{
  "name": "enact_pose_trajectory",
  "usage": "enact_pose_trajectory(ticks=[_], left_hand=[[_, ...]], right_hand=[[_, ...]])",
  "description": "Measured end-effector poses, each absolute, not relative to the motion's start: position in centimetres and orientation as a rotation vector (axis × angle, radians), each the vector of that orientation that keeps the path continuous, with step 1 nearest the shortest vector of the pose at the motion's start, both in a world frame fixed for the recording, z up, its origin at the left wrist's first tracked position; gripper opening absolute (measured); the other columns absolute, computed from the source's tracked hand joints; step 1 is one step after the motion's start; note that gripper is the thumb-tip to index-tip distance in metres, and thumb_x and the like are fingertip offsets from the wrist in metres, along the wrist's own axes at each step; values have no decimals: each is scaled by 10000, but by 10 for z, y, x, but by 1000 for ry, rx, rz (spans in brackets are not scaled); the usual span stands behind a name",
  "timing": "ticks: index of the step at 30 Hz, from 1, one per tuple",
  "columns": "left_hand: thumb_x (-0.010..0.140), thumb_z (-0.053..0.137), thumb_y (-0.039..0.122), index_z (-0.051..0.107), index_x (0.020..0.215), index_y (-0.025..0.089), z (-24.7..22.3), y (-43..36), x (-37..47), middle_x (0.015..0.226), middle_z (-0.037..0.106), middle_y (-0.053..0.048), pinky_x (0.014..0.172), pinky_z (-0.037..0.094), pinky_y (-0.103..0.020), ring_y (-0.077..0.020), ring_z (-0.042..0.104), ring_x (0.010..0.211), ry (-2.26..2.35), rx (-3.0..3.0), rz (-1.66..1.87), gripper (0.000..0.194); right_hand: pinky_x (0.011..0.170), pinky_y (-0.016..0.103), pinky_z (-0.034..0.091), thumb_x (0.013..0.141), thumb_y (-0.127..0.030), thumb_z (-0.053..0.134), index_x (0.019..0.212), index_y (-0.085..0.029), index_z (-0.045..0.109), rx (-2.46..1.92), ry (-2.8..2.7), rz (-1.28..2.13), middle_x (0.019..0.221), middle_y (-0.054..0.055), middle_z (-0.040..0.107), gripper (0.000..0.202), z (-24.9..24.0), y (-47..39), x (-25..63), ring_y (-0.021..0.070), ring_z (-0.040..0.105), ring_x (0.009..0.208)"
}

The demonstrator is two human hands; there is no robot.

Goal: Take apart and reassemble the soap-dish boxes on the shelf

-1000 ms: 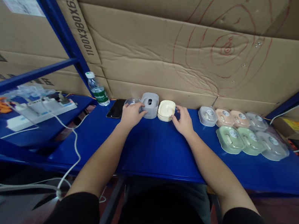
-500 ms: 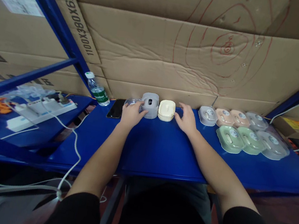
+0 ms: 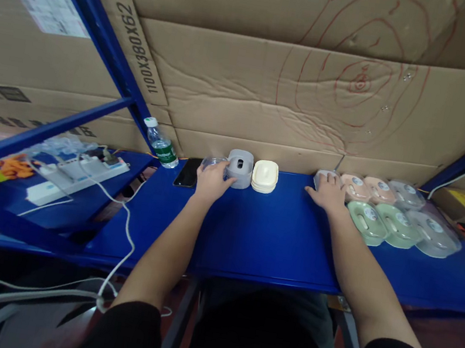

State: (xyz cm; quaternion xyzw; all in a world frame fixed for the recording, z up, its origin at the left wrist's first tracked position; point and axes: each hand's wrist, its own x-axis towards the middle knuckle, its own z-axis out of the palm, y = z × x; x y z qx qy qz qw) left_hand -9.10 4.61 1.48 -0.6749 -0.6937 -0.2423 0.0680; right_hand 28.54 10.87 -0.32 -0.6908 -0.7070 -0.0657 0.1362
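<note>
My left hand (image 3: 210, 181) rests by a clear plastic lid (image 3: 213, 162), with its thumb apart from the other fingers and close to a stack of grey boxes (image 3: 239, 170). To the right of that stack stand several cream square lids (image 3: 265, 175), piled up. My right hand (image 3: 328, 193) lies over a grey lidded box (image 3: 320, 177), fingers spread across its top and thumb out to the left. Most of that box is hidden under the hand. I cannot see either hand closed round anything.
Several lidded boxes, including a pink one (image 3: 355, 188), a green one (image 3: 366, 222) and a grey one (image 3: 434, 234), stand at right. A phone (image 3: 187, 172) and water bottle (image 3: 162, 147) are at left. Cardboard (image 3: 246, 93) walls the back; a power strip (image 3: 79, 181) lies far left.
My right hand has moved right, from beside the cream stack onto the grey lidded box. My left hand stays by the clear lid. The view has shifted slightly.
</note>
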Motion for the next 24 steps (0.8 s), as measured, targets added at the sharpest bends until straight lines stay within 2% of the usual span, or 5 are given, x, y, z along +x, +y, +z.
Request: enact_pose_trajectory(ticks=[2,6,11,17,24], left_hand=[[919,680,469,593,1388,250,15,46,-91,1357,697,-128,1191,286,-558,-347,605,1306,-2091,-2038,-740,525],[915,677,482,597,1381,253,14,45,-90,1386,683,-119,1199,272,-576,-358,595,1309,-2067,-2050,-785,525],[905,673,510,598,1378,247,16,43,-87,1424,652,-134,1219,236,-602,-378,561,1343,-2025,-2059,-849,547],[912,656,524,586,1384,256,22,37,-78,1444,632,-135,1247,195,-589,-364,528,1375,-1994,-2071,-866,548],[922,650,510,587,1369,255,26,34,-72,1435,637,-126,1235,223,-583,-358,521,1378,-1974,-2084,-898,519]], right_hand=[[1155,707,218,941,-577,577,1531,-145,437,-2013,-2104,-198,1638,248,379,744,-5,105,285,468,308,1497],[1141,667,292,885,-520,671,1506,-200,480,-1822,-2132,-236,1551,215,501,724,-5,98,276,436,444,1401],[1099,739,322,727,-643,794,1469,-180,523,-1859,-1986,-89,1558,267,457,916,-5,99,276,525,447,1387],[1043,538,488,731,-590,796,1454,-162,560,-1819,-1947,129,1389,236,602,872,-3,107,286,431,608,1249],[1150,501,420,715,-475,838,1465,-111,546,-1647,-1957,282,1448,213,594,882,1,114,293,392,531,1373]])
